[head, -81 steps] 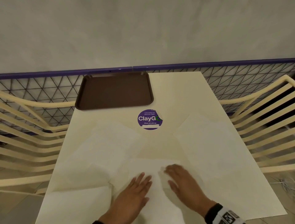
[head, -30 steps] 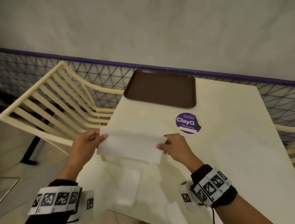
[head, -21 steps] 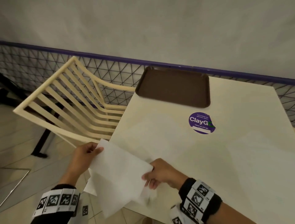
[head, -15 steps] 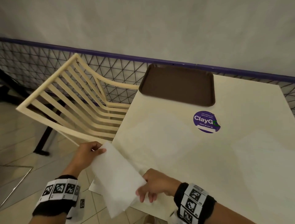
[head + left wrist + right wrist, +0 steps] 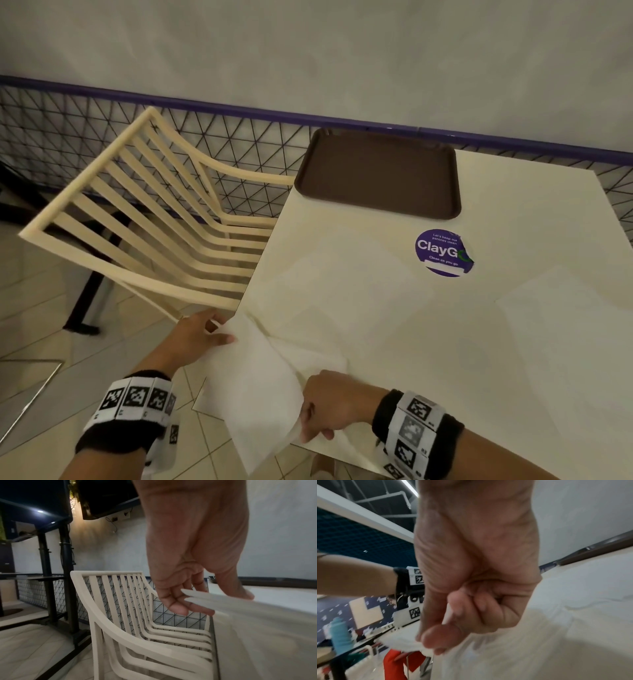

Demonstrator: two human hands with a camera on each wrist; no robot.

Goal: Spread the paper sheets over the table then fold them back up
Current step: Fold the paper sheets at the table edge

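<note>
Paper sheet (image 5: 253, 383) seemingly between both hands (image 5: 197, 337)

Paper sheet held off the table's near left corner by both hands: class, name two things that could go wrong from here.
1. The paper sheet hangs partly past the table edge, pinched only by the left hand and right hand; a loose pinch could drop it to the floor.
2. It lies over another sheet at the corner, so pulling may drag or crumple that one.
</note>
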